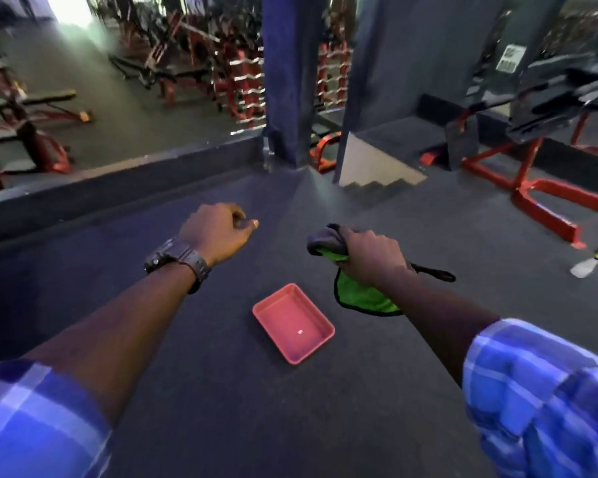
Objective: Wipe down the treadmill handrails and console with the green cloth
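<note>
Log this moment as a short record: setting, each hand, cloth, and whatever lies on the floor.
setting: gym floor, dark matting, red-framed equipment behind
left hand: fingers loosely curled, holds nothing; watch on the wrist
right hand: grips the green cloth, bunched, its lower part hanging
tray: red, rectangular, on the floor between the arms
spray bottle: lying on the floor, far right
treadmill: not identifiable in view
</note>
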A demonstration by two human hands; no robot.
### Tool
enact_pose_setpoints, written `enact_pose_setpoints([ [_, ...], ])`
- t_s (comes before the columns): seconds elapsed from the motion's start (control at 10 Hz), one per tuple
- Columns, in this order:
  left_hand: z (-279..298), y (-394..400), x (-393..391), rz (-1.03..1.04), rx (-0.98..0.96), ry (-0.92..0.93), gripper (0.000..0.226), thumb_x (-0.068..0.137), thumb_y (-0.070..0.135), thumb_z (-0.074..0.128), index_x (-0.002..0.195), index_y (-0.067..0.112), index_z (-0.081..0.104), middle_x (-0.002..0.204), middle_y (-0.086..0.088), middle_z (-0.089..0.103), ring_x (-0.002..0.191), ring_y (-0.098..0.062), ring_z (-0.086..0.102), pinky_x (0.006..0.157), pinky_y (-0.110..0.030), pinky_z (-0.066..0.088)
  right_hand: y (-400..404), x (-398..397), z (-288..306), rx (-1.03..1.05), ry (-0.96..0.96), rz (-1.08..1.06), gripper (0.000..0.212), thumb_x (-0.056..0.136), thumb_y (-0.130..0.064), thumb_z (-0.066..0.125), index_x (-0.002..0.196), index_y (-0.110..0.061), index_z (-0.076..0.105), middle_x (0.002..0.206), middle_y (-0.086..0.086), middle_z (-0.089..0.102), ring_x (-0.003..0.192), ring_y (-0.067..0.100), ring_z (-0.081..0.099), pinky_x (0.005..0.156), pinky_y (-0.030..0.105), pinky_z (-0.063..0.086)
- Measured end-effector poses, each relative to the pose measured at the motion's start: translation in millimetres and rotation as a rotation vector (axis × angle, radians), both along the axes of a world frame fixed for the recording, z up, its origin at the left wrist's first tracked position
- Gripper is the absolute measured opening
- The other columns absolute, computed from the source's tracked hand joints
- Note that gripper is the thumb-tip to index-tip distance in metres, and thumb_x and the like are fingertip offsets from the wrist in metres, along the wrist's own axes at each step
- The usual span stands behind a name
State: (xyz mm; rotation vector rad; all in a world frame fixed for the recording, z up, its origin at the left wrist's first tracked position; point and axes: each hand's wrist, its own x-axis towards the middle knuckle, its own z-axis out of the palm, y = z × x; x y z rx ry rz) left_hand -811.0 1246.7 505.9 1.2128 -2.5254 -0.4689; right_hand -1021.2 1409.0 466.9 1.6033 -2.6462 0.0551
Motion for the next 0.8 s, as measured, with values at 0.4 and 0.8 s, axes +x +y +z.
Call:
enact_pose_setpoints([
  [0.4,-256.2,-177.3,-129.9,0.160,0.153,-0.064,0.042,0.087,0.057,0.053,0.106,0.023,0.068,0.101,-0.003,0.075,0.097,-0.031,0.069,0.077,-0.040,0.056,-196.5,-119.6,-318.5,0.217,-0.285,0.088,0.069,0.083,-0.039,0.063,0.142,-0.031,0.028,0.127,0.002,0.050,0.107,0.031,0.062,0.073,0.044,0.052],
  [0.8,-465.8,-215.2,-176.7,0.119,0.292,-0.030,0.051,0.083,0.055,0.048,0.112,0.018,0.067,0.101,-0.003,0.075,0.092,-0.030,0.070,0.078,-0.041,0.056,-239.7,-141.5,-558.1,0.362,-0.442,-0.002,0.096,0.071,-0.060,0.070,0.148,-0.031,0.021,0.154,0.004,0.029,0.136,0.031,0.037,0.106,0.046,0.039],
])
